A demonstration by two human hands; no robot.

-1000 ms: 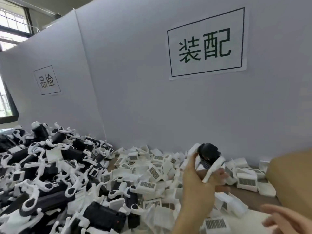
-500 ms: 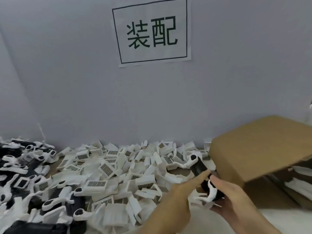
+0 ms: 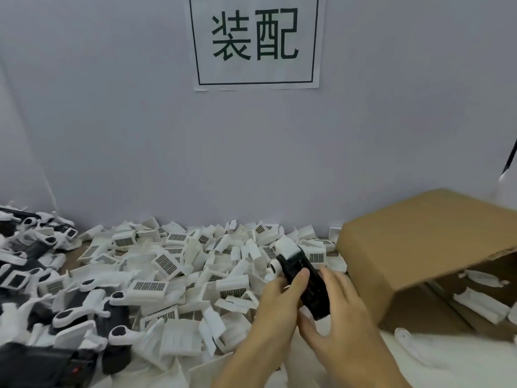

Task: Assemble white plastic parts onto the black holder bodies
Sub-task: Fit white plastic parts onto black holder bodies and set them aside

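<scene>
wall sign (image 3: 256,42): 装配 | white parts' (image 3: 166,265) barcode labels: seemingly unreadable

We've just got one head cam, looking forward and down, close over the parts pile (image 3: 173,275), facing the wall (image 3: 112,135).
</scene>
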